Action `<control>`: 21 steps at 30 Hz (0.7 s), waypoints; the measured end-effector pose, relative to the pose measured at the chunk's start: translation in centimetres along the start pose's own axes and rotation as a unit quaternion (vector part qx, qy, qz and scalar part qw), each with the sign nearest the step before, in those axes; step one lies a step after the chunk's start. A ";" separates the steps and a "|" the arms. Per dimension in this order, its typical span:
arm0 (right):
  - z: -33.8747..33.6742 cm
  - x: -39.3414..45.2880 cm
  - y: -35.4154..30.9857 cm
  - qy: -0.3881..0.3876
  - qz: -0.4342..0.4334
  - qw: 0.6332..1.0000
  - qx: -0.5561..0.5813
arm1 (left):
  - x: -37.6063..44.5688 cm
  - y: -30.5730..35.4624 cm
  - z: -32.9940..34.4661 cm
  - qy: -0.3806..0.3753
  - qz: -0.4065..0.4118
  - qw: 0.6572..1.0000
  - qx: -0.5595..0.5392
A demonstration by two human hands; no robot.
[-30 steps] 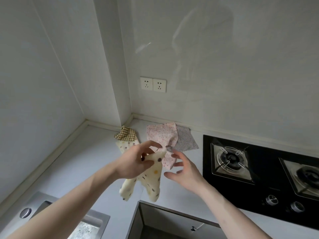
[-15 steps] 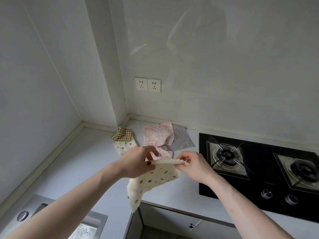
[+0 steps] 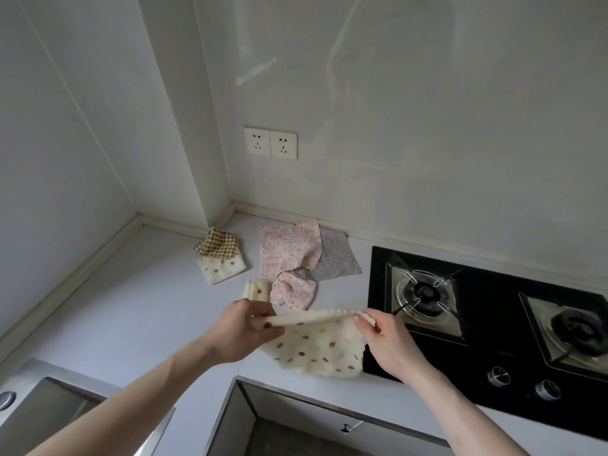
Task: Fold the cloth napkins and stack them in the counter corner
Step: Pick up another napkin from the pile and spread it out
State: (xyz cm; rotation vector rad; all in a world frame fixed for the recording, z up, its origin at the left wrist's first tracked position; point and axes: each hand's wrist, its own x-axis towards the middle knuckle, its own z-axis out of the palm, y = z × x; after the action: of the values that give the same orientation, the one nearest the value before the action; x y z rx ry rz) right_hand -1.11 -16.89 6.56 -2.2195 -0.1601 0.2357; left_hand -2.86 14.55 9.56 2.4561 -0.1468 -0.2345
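Above the pale counter we hold a cream polka-dot napkin stretched between both hands. Our left hand pinches its upper left corner between thumb and curled fingers, and our right hand pinches the upper right corner the same way, so the top edge runs taut from one hand to the other. The rest of the cloth hangs below that edge, its lower part over the front of the counter just beside the black gas hob.

Farther back, toward the corner where the walls meet, we see a folded cream dotted napkin lying flat with a brown checked napkin resting partly on its far end. To the right of those lies a pink floral napkin spread open, overlapping a grey speckled napkin that reaches toward the hob. Nearer to us, a crumpled pink napkin sits touching the front edge of the spread pink one, and a small rolled cream dotted napkin lies just beside it on the left.

On the back wall a double socket is mounted above the corner. At the lower left we see the steel rim of a sink.
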 end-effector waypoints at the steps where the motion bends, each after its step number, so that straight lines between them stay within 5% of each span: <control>1: 0.1 0.3 0.8 -0.003 0.008 1.000 0.019 | 0.4 -0.2 0.6 -0.005 -0.013 0.999 -0.031; 7: 2.9 3.7 7.2 -0.024 0.009 0.999 0.036 | 4.1 -3.0 6.2 -0.045 -0.127 0.942 -0.307; 13: 7.4 7.0 15.2 -0.013 -0.009 1.000 0.010 | 7.9 -10.1 14.3 -0.024 -0.140 0.969 -0.201; 21: 9.4 8.9 19.8 0.055 -0.058 0.992 0.099 | 9.4 -14.3 18.5 0.125 -0.026 0.967 -0.220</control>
State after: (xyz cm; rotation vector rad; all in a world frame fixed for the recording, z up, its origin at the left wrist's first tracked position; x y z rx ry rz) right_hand 6.07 -20.02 -15.75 -2.0117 -0.1972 0.0626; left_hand 3.23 12.92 -14.88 2.0245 0.0735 0.0239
